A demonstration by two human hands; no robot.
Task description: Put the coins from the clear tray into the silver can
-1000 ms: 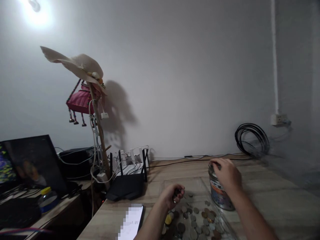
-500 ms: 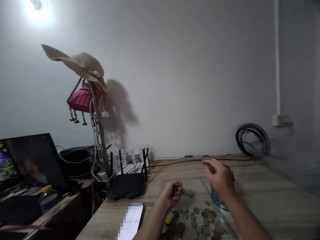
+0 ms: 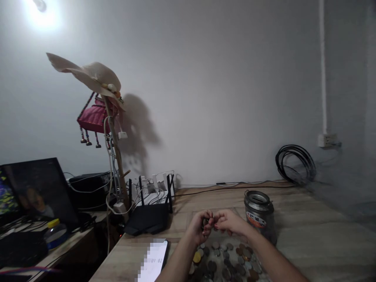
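My left hand [image 3: 200, 228] is curled shut around a small stack of coins, held just above the table. My right hand [image 3: 228, 221] has come beside it, its fingertips pinching at the coins in the left hand. Below both hands lies a spread of several loose coins [image 3: 225, 260] on the wooden table [image 3: 308, 243]. A metal tin [image 3: 259, 214] with a printed label stands upright to the right of my hands, its top uncovered.
A phone [image 3: 154, 260] lies near the table's front left. A black router [image 3: 148, 215] with antennas, a tangle of cables and a stand bearing a hat [image 3: 88, 76] and a pink bag sit at left. A coiled black cable [image 3: 295, 162] hangs at the wall.
My right hand left the top of the tin and swung left to meet my left hand. The left hand stayed closed in much the same place.
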